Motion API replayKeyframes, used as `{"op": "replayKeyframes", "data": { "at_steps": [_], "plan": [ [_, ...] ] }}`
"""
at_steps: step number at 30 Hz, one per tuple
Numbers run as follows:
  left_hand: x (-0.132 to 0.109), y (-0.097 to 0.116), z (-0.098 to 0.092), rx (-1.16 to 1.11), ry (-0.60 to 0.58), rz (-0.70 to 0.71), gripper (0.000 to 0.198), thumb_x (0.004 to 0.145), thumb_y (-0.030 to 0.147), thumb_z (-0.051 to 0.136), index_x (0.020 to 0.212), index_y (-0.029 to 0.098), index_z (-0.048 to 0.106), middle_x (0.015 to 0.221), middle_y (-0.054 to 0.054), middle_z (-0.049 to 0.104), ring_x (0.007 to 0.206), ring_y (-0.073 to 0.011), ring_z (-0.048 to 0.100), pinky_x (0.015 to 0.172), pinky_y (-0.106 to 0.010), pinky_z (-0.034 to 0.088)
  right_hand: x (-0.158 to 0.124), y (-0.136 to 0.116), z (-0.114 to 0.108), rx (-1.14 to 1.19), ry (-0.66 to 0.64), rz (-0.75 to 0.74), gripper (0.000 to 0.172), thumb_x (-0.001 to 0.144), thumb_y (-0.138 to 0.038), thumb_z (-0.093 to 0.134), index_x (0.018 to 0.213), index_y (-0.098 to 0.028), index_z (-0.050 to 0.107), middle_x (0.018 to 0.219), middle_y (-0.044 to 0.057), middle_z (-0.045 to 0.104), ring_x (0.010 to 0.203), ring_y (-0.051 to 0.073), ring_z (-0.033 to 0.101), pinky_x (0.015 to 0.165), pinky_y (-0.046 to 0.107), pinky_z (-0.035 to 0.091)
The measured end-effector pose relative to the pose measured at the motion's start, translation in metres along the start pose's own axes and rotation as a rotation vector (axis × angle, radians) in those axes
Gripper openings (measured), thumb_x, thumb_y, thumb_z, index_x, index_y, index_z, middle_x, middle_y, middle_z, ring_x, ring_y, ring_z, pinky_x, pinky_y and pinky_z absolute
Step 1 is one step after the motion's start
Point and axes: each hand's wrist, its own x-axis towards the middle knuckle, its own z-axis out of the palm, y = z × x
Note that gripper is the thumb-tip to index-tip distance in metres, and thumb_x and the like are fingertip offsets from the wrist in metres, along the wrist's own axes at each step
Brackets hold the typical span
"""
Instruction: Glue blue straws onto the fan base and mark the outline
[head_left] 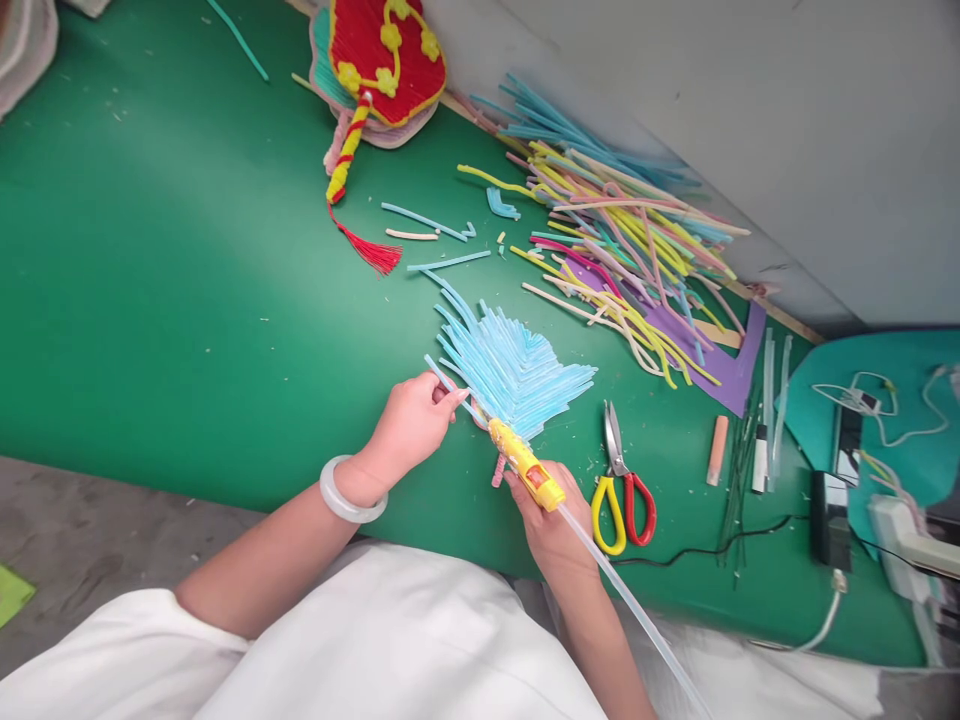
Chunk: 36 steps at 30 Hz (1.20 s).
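Note:
A leaf-shaped fan piece (517,360) made of light blue pipe cleaners lies on the table in front of me. My left hand (420,415), with a white bangle at the wrist, pinches a short blue pipe cleaner (438,371) by the lower left edge of the piece. In my right hand (551,510) is a yellow hot glue gun (525,465), its nozzle pointing up and left to the base of the blue piece. A long clear glue stick (634,600) sticks out of its back end. A bit of pink twisted stem (499,470) shows beneath the gun.
Yellow-and-red-handled scissors (616,470) lie right of my right hand. Behind is a heap of coloured pipe cleaners (615,230) on a purple sheet (739,375). A red fan (386,60) with a tassel lies at the back. Adapters (830,520) and cables are at right.

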Motion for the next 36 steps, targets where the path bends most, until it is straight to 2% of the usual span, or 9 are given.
{"op": "replayKeyframes", "data": {
  "at_steps": [7,12,22,32,36],
  "plan": [
    [0.001,0.000,0.000,-0.011,0.002,-0.006,0.027,0.087,0.042,0.059,0.070,0.020,0.056,0.063,0.000,0.067,0.047,-0.0127,0.056,0.049,-0.025,0.042,-0.003,-0.002,-0.004,-0.024,0.006,0.006,0.033,0.100,-0.044,0.046,0.083,-0.026,0.068,0.072,0.003,0.063,0.068,0.019,0.059,0.061,0.030,0.045],
    [0.000,0.001,0.000,-0.013,-0.001,-0.017,0.028,0.086,0.042,0.058,0.069,0.020,0.055,0.063,0.000,0.066,0.045,-0.0119,0.054,0.048,-0.025,0.041,-0.006,-0.001,-0.004,-0.002,0.022,-0.011,0.028,0.100,-0.041,0.049,0.086,-0.026,0.068,0.073,0.002,0.064,0.068,0.019,0.059,0.060,0.029,0.044],
    [-0.001,0.003,0.000,-0.021,-0.001,-0.028,0.031,0.086,0.045,0.059,0.069,0.020,0.055,0.062,0.001,0.063,0.041,-0.0112,0.052,0.047,-0.026,0.040,-0.013,0.003,-0.004,-0.063,0.045,0.005,0.027,0.100,-0.043,0.049,0.082,-0.024,0.058,0.070,0.001,0.061,0.065,0.018,0.058,0.056,0.028,0.042],
    [0.001,0.000,0.001,-0.007,0.008,-0.001,0.030,0.087,0.043,0.058,0.069,0.020,0.055,0.062,0.001,0.063,0.042,-0.0110,0.052,0.047,-0.025,0.039,-0.015,0.006,-0.003,0.004,0.073,0.030,0.028,0.097,-0.044,0.052,0.080,-0.023,0.060,0.069,0.001,0.062,0.063,0.016,0.058,0.056,0.027,0.043],
    [0.002,-0.001,0.001,-0.013,-0.002,0.000,0.028,0.087,0.042,0.058,0.071,0.019,0.056,0.062,0.001,0.063,0.041,-0.0106,0.052,0.046,-0.024,0.039,-0.017,0.002,-0.004,0.009,0.083,0.094,0.031,0.098,-0.047,0.051,0.080,-0.023,0.060,0.070,0.001,0.063,0.065,0.017,0.058,0.057,0.028,0.042]
  ]
}}
